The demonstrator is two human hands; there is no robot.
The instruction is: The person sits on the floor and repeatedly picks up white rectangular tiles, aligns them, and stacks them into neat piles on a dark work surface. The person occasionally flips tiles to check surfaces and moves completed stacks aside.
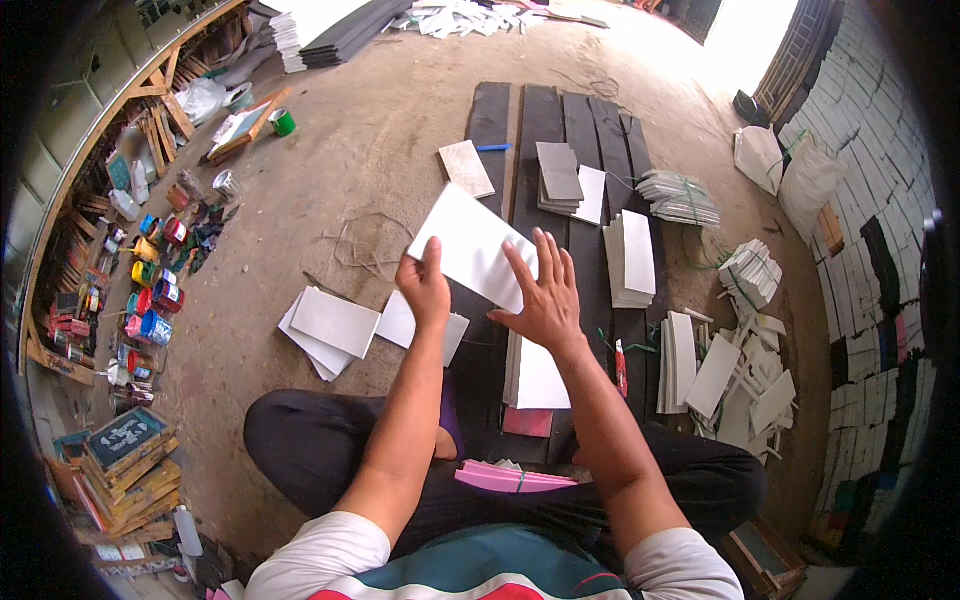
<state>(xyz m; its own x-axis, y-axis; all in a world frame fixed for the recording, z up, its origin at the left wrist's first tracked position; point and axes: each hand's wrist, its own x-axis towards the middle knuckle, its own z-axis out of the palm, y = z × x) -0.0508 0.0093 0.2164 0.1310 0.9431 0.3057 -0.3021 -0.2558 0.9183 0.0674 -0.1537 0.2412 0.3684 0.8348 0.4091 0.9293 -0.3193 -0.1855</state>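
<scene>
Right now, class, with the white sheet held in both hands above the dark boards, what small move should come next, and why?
Probably lower the white sheet onto the white stack on the dark boards. The left hand grips its near edge, the right hand lies flat with spread fingers against it, and that stack sits just below the right wrist, the closest pile.

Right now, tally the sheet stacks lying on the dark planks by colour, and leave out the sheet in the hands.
White stacks: 3
Grey stacks: 1
Beige stacks: 1
Red stacks: 1
Total: 6
</scene>
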